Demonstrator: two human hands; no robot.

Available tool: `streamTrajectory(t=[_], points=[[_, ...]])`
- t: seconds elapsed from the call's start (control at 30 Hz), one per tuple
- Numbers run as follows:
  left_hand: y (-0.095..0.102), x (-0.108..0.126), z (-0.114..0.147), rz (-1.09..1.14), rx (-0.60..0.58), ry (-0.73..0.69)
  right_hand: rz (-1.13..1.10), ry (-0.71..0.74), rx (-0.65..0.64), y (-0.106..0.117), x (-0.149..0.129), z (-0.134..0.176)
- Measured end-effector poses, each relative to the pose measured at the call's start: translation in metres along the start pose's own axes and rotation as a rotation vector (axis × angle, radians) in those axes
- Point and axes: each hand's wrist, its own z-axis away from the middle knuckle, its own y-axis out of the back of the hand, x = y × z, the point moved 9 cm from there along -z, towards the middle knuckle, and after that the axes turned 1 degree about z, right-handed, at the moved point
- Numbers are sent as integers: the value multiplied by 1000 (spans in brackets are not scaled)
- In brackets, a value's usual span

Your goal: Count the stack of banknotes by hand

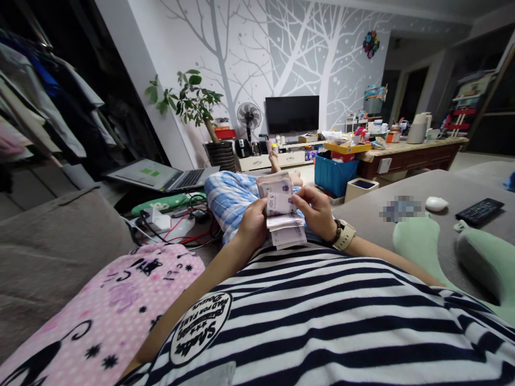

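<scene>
I see my left hand clasping the stack of banknotes from below, while my right hand pinches the top note's edge.

A tree-mural wall backs a television, fan and potted plant.

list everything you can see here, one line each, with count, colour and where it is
banknotes: one stack, purple-grey, in both hands
laptop: one, silver, open at left
cables: several, red and black, below laptop
plant: one, green, by wall
fan: one, black, beside TV
TV: one, black, on wall unit
bin: one, blue, on floor
mouse: one, white, at right
remote: one, black, beside mouse
watch: one, beige, right wrist
left hand: grip on banknotes
right hand: grip on banknotes
</scene>
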Motion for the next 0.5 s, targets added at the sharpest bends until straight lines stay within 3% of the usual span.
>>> streamTrajectory(t=[0.23, 0.5], points=[[-1, -7, -9, -49, 13, -67, -13, 7, 5, 0, 3, 1], [-7, 5, 4, -70, -56, 7, -20, 25, -2, 1, 4, 1]])
